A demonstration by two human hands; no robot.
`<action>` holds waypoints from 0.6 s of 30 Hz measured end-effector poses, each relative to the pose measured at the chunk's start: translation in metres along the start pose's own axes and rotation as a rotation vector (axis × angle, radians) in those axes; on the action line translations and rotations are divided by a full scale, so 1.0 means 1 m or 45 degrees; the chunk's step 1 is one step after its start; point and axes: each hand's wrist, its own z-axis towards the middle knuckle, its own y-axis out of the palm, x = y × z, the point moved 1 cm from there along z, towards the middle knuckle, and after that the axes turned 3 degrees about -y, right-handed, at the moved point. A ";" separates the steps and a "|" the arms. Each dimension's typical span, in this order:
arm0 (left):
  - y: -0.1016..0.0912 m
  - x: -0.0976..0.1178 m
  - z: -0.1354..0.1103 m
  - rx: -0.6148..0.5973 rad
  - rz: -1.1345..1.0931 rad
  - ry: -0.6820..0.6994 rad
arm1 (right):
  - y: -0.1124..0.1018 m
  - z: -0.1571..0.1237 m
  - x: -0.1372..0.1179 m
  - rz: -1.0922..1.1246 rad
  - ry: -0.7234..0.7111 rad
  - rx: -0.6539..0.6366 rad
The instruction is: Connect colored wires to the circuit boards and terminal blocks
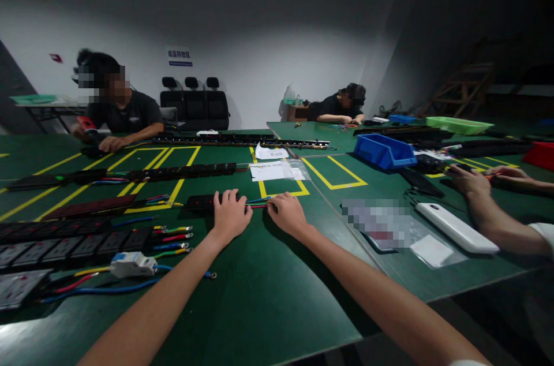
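Note:
My left hand [231, 215] lies on the right end of a black socket strip [201, 202] on the green table [268, 291], fingers curled over it. My right hand [286, 213] is just to its right, fingers closed around the coloured wires [258, 202] that come out of that strip. Both arms reach forward from the bottom of the view.
More socket strips with loose coloured wires [173, 237] and a white breaker [132, 265] lie at left. Paper and plastic bags [277, 170], a blue bin [383, 150] and a white device [456, 228] sit ahead and right. A co-worker's hands [471, 180] work at right; two other people sit farther back.

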 end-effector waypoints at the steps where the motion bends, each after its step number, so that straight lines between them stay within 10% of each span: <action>1: 0.000 0.000 0.000 -0.004 0.005 0.002 | 0.000 0.000 0.000 -0.006 0.001 -0.026; 18: -0.001 -0.001 0.000 -0.007 -0.009 0.003 | 0.002 0.000 0.001 -0.001 -0.019 0.041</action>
